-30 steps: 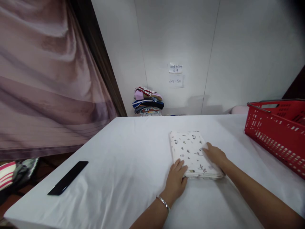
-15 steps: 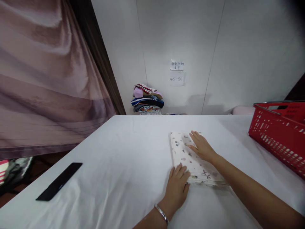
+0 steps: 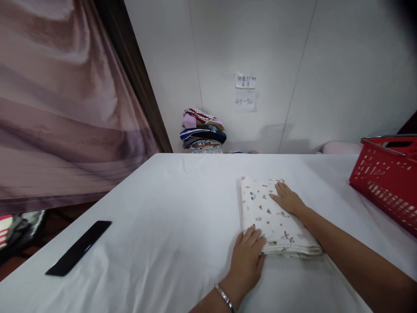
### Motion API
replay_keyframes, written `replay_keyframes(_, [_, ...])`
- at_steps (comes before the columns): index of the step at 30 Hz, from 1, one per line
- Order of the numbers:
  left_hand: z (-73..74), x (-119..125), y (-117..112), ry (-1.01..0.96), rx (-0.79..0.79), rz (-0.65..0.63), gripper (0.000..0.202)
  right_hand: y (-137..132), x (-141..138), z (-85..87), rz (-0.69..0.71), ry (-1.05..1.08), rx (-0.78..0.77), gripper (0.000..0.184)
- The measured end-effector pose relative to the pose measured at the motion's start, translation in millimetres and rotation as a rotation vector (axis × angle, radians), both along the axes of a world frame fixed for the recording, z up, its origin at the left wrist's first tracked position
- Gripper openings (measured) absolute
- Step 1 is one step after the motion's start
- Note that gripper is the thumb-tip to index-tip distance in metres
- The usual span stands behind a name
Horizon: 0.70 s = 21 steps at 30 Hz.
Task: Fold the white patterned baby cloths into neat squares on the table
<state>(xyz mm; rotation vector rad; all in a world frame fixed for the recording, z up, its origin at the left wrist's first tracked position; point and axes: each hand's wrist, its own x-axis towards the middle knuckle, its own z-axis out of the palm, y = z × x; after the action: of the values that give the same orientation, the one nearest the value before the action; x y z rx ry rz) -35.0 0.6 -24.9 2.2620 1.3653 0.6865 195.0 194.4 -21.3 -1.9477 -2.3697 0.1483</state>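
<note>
A folded white cloth with small dark prints (image 3: 267,213) lies flat on the white table (image 3: 169,208). My left hand (image 3: 248,256), with a silver bracelet on the wrist, rests palm down at the cloth's near left corner, fingers stretched onto its edge. My right hand (image 3: 288,201) lies flat on the cloth's far right part, fingers spread. Neither hand grips anything.
A red plastic basket (image 3: 387,178) stands at the table's right edge. A flat black object (image 3: 79,248) lies near the left edge. A stack of folded clothes (image 3: 202,137) sits against the white wall behind the table. A mauve curtain (image 3: 65,100) hangs on the left.
My right hand slid from the cloth's near right side to its far part and now rests a little to the right. My left hand stayed at the near corner. The view shifted slightly.
</note>
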Motion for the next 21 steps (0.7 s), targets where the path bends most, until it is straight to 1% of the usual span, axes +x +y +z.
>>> replay_keyframes(2, [-0.1, 0, 0, 0.006, 0.022, -0.001, 0.049, -5, -1, 5.8, 0.008, 0.000, -0.044, 0.065])
replay_keyframes(4, [-0.5, 0, 0, 0.007, 0.042, 0.004, 0.049, -21, 0, 9.1, 0.019, 0.003, -0.052, 0.061])
replay_keyframes(7, [-1.9, 0, 0, 0.013, 0.065, 0.002, 0.049, -58, 2, 6.0, 0.118, 0.031, 0.024, 0.059])
replay_keyframes(9, [-2.7, 1, 1, 0.026, 0.078, -0.011, 0.048, -81, 3, 1.7, 0.201, 0.062, 0.042, 0.058])
replay_keyframes(11, [-3.1, 1, 1, 0.039, 0.090, -0.021, 0.047, -95, 5, 0.2, 0.228, 0.097, 0.009, 0.057])
replay_keyframes(13, [-3.9, 1, 2, 0.045, 0.106, -0.024, 0.044, -100, 9, 2.0, 0.213, 0.161, -0.028, 0.057])
replay_keyframes(15, [-5.5, 1, 3, 0.046, 0.125, -0.023, 0.042, -100, 14, 4.4, 0.157, 0.294, -0.021, 0.055])
replay_keyframes(18, [-8.5, 0, 2, 0.050, 0.168, -0.013, 0.042, -107, 28, 4.3, -0.065, 0.488, 0.044, 0.052])
replay_keyframes(20, [-10.0, 1, 1, 0.061, 0.199, 0.008, 0.043, -117, 39, 2.6, -0.220, 0.539, 0.027, 0.053])
replay_keyframes(21, [-10.2, 2, 1, 0.072, 0.213, 0.017, 0.044, -122, 43, 2.0, -0.275, 0.550, 0.003, 0.054])
